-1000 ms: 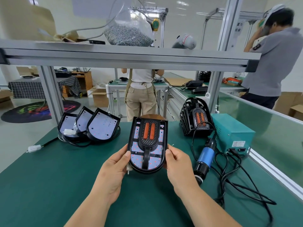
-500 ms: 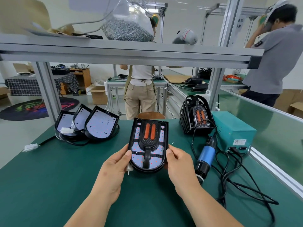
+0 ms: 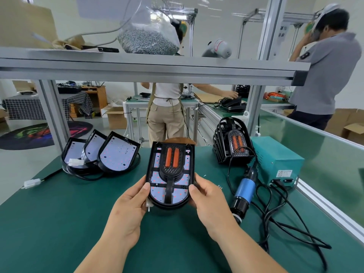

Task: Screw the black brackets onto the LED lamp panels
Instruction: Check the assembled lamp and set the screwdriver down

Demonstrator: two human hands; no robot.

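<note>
Table point(image 3: 59, 223): lying green under a metal shelf, carrying three bare panels point(image 3: 116, 154) at far left, a finished stack point(image 3: 232, 144) at far right, and a driver point(image 3: 245, 191) resting beside the power box point(image 3: 275, 160).
Panel point(image 3: 157, 196): being held just above the table at centre, lit face tilting toward the camera.
Bracket point(image 3: 172, 170): sitting on that face, orange strips at the far end.
Left hand point(image 3: 128, 211): gripping the left edge, fingers point(image 3: 145, 187) pinching the rim, thumb in front, the rest hidden behind.
Right hand point(image 3: 210, 205): gripping the right edge the same way.
Change: hardly anything shifting over the last second; staying in the same two-handed hold at the same tilt, only the view drifting a little.
Meaning: probably checking how the bracket is seating rather than fastening; driver lying untouched, and cannot tell whether any screws are already in.
Next: likely calling for setting the panel flat, then freeing the right hand for the loose screws point(image 3: 219, 186) just beside it and for the driver.
Risk: bracket possibly sliding off its holes if tipping further.
</note>
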